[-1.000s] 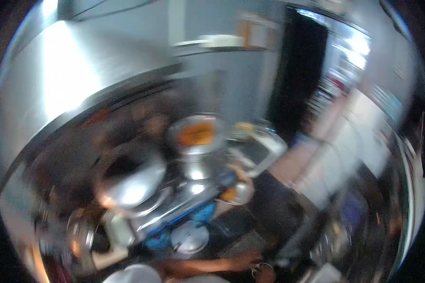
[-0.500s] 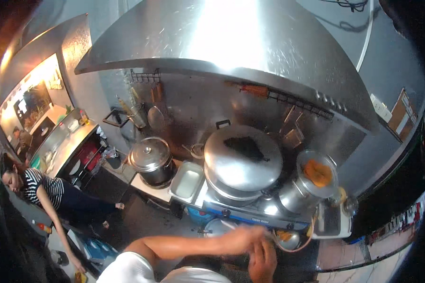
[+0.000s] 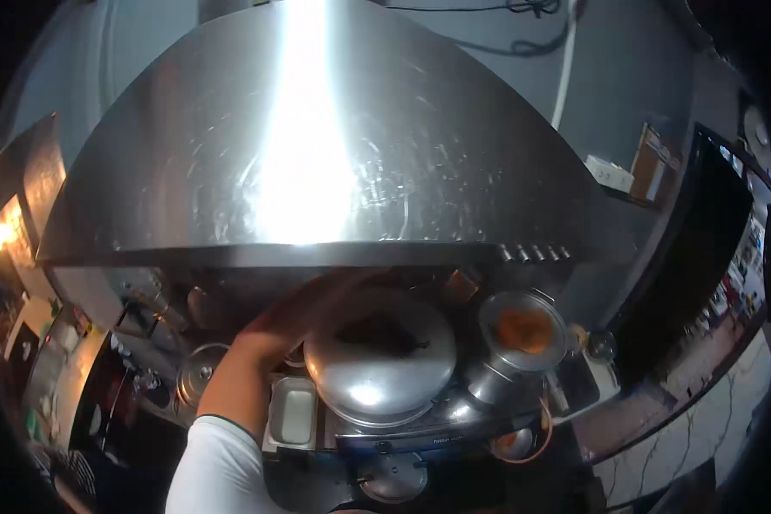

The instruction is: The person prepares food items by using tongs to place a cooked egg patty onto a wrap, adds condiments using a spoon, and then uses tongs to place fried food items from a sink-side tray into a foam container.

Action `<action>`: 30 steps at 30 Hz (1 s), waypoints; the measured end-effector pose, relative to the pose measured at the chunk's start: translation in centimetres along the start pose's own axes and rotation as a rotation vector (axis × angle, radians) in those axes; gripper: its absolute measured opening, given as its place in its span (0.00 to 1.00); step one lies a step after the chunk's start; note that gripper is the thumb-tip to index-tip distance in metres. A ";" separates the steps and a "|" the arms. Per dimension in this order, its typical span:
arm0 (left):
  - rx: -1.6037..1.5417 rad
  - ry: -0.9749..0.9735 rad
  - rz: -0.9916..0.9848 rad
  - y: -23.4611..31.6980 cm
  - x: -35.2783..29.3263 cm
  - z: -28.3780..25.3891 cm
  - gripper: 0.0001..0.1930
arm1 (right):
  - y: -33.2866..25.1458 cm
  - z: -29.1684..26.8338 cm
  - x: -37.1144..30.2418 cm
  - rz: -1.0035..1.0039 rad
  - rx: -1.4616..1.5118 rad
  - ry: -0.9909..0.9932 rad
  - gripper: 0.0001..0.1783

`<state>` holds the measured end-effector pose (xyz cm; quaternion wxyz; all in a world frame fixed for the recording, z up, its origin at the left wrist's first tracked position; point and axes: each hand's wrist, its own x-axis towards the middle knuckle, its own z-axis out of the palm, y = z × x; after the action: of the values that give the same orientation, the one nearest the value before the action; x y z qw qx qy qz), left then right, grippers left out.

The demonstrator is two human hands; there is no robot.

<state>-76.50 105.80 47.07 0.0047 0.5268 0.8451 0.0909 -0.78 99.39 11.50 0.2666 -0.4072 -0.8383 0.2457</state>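
My left arm, in a white sleeve, stretches up over the stove to the back wall beneath the hood. My left hand (image 3: 351, 287) is a dim blur under the hood's lower edge, behind the large pot's domed lid (image 3: 377, 377); its fingers cannot be made out, nor whether they hold anything. A dark cloth-like patch (image 3: 370, 332) lies on top of that lid. Below my forearm is a pale rectangular tray (image 3: 293, 415), and left of it stands a smaller lidded pot (image 3: 199, 377), partly hidden by my arm. My right hand is out of view.
A metal hood (image 3: 437, 163) overhangs the stove (image 3: 403, 443). Right of the big pot, orange food (image 3: 524, 331) sits in a round metal vessel near a silver pot (image 3: 491, 383). A round metal vessel (image 3: 394, 475) is below the stove. A person in stripes (image 3: 81, 471) is at lower left.
My view has tilted upward. My left hand has gone from beside my right hand, in front of the stove, to the back wall. My right hand has left the view.
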 end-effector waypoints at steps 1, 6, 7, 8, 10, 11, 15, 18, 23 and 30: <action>0.000 -0.010 -0.001 -0.2 0.6 0.5 0.26 | 0.6 -0.4 -1.5 0.123 -0.025 -0.052 0.13; -0.022 -0.030 -0.046 -1.7 0.1 1.8 0.24 | 2.9 0.2 -6.6 0.454 -0.058 -0.205 0.13; -0.043 -0.037 -0.031 -0.6 0.5 2.5 0.23 | 3.1 0.0 -7.6 0.499 -0.070 -0.206 0.13; -0.048 -0.036 -0.040 -0.8 0.1 2.5 0.23 | 3.4 0.4 -8.0 0.518 -0.067 -0.214 0.13; -0.052 -0.029 -0.039 -0.8 0.0 2.7 0.22 | 3.9 0.9 -9.3 0.556 -0.059 -0.221 0.14; -0.057 -0.026 -0.034 -0.5 0.2 2.9 0.21 | 4.2 1.3 -9.9 0.572 -0.053 -0.218 0.14; -0.044 -0.004 0.001 0.6 2.5 3.1 0.19 | 6.3 2.2 -12.8 0.605 -0.032 -0.162 0.14; -0.083 0.015 0.073 2.2 6.0 3.9 0.18 | 10.1 2.6 -17.8 0.580 -0.073 -0.050 0.14; -0.088 0.080 0.050 -2.2 5.5 -0.7 0.16 | 12.1 7.2 -18.5 0.517 -0.035 0.051 0.13; -0.271 0.075 0.032 4.7 7.9 1.0 0.16 | 15.2 5.4 -19.9 0.671 0.026 -0.132 0.15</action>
<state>-75.70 115.01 47.49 0.0429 0.5309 0.8161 0.2240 14.56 90.41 -6.97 0.1212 -0.6399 -0.6700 0.3563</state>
